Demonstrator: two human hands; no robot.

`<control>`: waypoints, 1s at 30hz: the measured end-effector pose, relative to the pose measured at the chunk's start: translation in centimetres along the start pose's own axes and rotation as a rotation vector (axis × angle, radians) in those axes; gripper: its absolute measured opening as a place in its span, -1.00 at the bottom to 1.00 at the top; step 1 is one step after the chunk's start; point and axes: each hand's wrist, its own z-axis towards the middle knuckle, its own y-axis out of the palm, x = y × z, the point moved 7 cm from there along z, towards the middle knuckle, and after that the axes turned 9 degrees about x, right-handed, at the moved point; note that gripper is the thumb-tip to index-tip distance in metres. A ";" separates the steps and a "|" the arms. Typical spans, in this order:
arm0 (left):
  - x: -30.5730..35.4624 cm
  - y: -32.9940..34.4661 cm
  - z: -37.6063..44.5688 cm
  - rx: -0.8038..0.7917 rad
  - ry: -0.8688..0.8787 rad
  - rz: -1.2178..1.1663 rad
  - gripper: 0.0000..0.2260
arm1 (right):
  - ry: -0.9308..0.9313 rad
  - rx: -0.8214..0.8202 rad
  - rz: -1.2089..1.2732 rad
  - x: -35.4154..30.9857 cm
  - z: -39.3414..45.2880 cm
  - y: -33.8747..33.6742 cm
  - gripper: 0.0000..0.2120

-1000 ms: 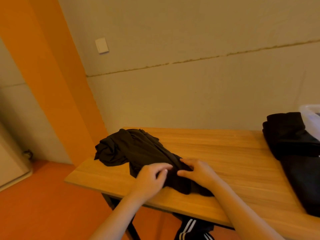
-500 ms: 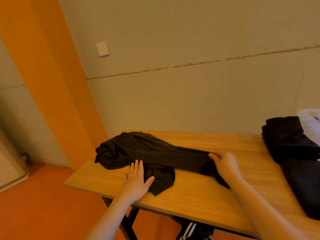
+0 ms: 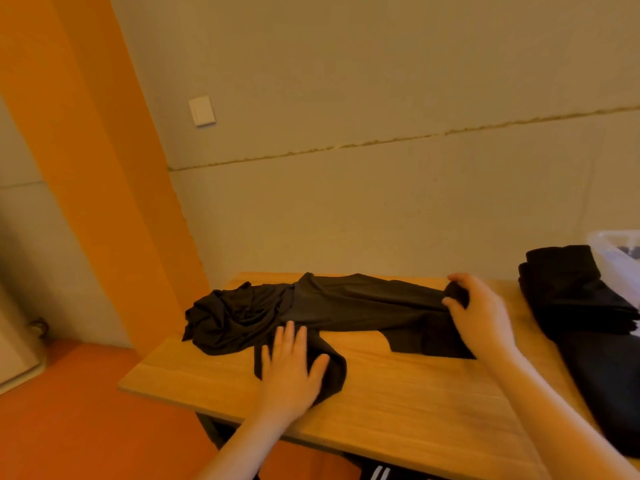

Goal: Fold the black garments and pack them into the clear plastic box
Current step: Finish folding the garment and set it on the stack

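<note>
A person spreads a black garment (image 3: 346,310) across a wooden worktop (image 3: 398,403).
The left hand (image 3: 291,368) presses flat on it, fingers straight; the right hand (image 3: 481,313) pinches its far end beside the clear plastic box (image 3: 613,247). No lettering is legible.

The light is warm, dim and even, giving the whole view a yellow-orange cast, with no glare. Only faint, soft shadows lie on the worktop (image 3: 398,393) under the hands. The right hand (image 3: 485,317) is smeared by motion blur, the left hand (image 3: 291,368) a little sharper. The black garment (image 3: 346,310) between them reads as a dark mass with few folds showing. Wide-angle distortion bends the wall lines above the hands and tilts the orange column (image 3: 86,168) beyond the left hand.
</note>
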 end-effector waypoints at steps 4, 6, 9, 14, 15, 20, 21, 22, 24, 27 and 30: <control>2.1 3.1 0.8 -0.218 0.098 0.100 -0.38 | -0.011 -0.318 -0.135 2.3 -2.6 4.9 -0.56; -0.2 3.4 2.1 -0.251 0.048 0.102 -0.40 | 0.052 -0.353 -0.150 3.8 -3.1 5.2 -0.60; -4.6 2.4 3.4 -0.252 -0.037 0.131 -0.35 | 0.101 -0.296 -0.089 4.3 -2.8 4.9 -0.65; -7.4 1.4 3.2 -0.245 -0.002 0.164 -0.48 | 0.180 -0.186 0.098 4.6 -2.5 3.9 -0.72; -7.6 1.2 3.1 -0.237 -0.001 0.178 -0.48 | 0.201 -0.154 0.128 4.7 -2.5 3.5 -0.73; -4.4 -0.6 2.3 -0.035 0.119 0.283 0.00 | 0.327 0.170 0.246 5.7 -2.2 -2.2 -0.74; -3.3 -0.8 2.3 0.009 0.147 0.249 -0.01 | 0.366 0.246 0.278 5.8 -1.9 -3.8 -0.73; -1.8 -1.0 2.3 0.032 0.171 0.184 -0.06 | 0.393 0.295 0.307 5.8 -1.5 -5.4 -0.72; 2.1 -0.9 2.2 -0.006 0.196 -0.015 -0.27 | 0.428 0.293 0.373 5.4 0.1 -7.2 -0.71; 10.2 -0.2 1.2 -0.205 0.210 -0.384 -0.48 | 0.382 0.159 0.359 3.2 3.0 -7.8 -0.74; 18.2 -0.5 0.3 -0.314 0.188 -0.755 -0.35 | 0.155 0.038 0.109 -0.5 5.2 -8.0 -0.88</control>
